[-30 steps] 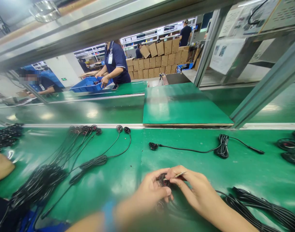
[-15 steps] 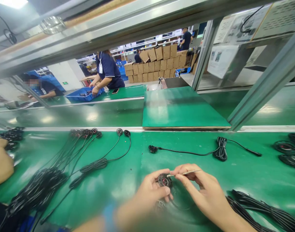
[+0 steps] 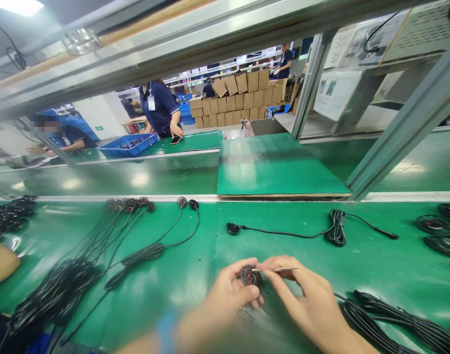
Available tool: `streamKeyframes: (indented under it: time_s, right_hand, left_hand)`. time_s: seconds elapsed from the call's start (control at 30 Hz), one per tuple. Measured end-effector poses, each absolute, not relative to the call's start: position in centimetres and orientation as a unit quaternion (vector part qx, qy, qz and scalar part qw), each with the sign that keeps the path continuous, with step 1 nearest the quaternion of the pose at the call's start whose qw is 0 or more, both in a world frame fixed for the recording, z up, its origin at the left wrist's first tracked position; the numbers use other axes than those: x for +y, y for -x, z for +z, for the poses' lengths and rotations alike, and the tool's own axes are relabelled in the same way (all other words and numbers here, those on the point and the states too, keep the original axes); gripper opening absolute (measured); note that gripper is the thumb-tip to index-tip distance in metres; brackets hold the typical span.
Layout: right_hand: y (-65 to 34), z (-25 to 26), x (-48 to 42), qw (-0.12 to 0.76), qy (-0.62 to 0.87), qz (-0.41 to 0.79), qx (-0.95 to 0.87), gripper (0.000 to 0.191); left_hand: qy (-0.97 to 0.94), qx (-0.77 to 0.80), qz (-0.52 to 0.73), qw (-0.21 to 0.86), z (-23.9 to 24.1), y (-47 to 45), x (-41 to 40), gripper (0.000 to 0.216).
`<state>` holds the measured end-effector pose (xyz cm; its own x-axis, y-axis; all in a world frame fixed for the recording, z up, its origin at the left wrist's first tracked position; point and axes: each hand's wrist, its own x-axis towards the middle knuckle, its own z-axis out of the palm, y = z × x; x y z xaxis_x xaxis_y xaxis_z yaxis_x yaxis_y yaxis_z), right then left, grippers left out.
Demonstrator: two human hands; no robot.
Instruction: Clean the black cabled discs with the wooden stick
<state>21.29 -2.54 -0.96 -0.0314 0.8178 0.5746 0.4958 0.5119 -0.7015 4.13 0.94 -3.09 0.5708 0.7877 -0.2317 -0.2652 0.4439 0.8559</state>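
My left hand (image 3: 228, 291), with a blue band at the wrist, pinches a round black cabled part (image 3: 250, 277) with a red centre between thumb and fingers. Its cable hangs below, partly blurred. In my right hand (image 3: 309, 289) a thin pale stick (image 3: 286, 269) is gripped between thumb and fingertips. The stick's left tip is at the upper right of the round part's face; whether it touches is too small to tell. Beyond my hands, a similar black part (image 3: 232, 227) lies on the green table with its cable tied in a bundle (image 3: 337, 228).
Round-headed cables (image 3: 68, 273) lie gathered at left, and thick black cable bundles (image 3: 405, 317) at lower right. Black round pieces (image 3: 436, 223) sit at the right edge. A raised green board (image 3: 276, 164) and metal post (image 3: 405, 123) stand ahead. Another person's arm (image 3: 1, 264) reaches in at left.
The stick and my right hand have shifted slightly left over the round part. Across the bench, a co-worker's hand has moved from the blue bin to the phone. The arm at left has pulled back.
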Motion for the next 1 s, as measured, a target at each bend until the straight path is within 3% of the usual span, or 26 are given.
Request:
streamKeyframes:
  time_s: [0.13, 0.4, 0.5, 0.6, 0.73, 0.83, 0.93, 1.0]
  right_hand:
    - [-21.8, -0.4, -2.6, 0.549, 0.47, 0.167, -0.671, 0.012]
    - [-21.0, -1.0, -2.5, 0.451, 0.418, 0.218, -0.758, 0.018]
    - [-21.5, -0.1, -2.6, 0.469, 0.425, 0.18, -0.753, 0.014]
    - [-23.5, 1.1, -2.5, 0.503, 0.525, 0.105, -0.678, 0.009]
    - [-27.3, 0.6, -1.6, 0.371, 0.645, -0.023, -0.668, 0.021]
    - [-28.2, -0.8, -0.8, 0.257, 0.649, -0.088, -0.71, 0.024]
    - [-26.8, -1.5, -0.5, 0.149, 0.643, -0.072, -0.748, 0.02]
    - [-25.8, -1.3, -0.3, 0.103, 0.642, -0.065, -0.757, 0.017]
  left_hand:
    - [-0.416, 0.314, 0.334, 0.785, -3.6, -3.9, 1.0, 0.07]
    - [-0.428, 0.311, 0.318, 0.787, -3.0, -4.1, 0.7, 0.074]
    - [-0.436, 0.319, 0.316, 0.78, -2.7, -4.2, 0.6, 0.076]
    - [-0.466, 0.344, 0.308, 0.755, -2.1, -3.9, 0.6, 0.066]
    - [-0.623, 0.417, 0.34, 0.568, -1.2, -3.2, 1.0, 0.019]
    - [-0.716, 0.458, 0.352, 0.392, -1.3, -2.6, 2.3, 0.031]
    - [-0.729, 0.498, 0.375, 0.282, -2.2, -2.5, 4.8, 0.013]
    - [-0.73, 0.504, 0.38, 0.262, -2.8, -2.9, 6.7, 0.03]
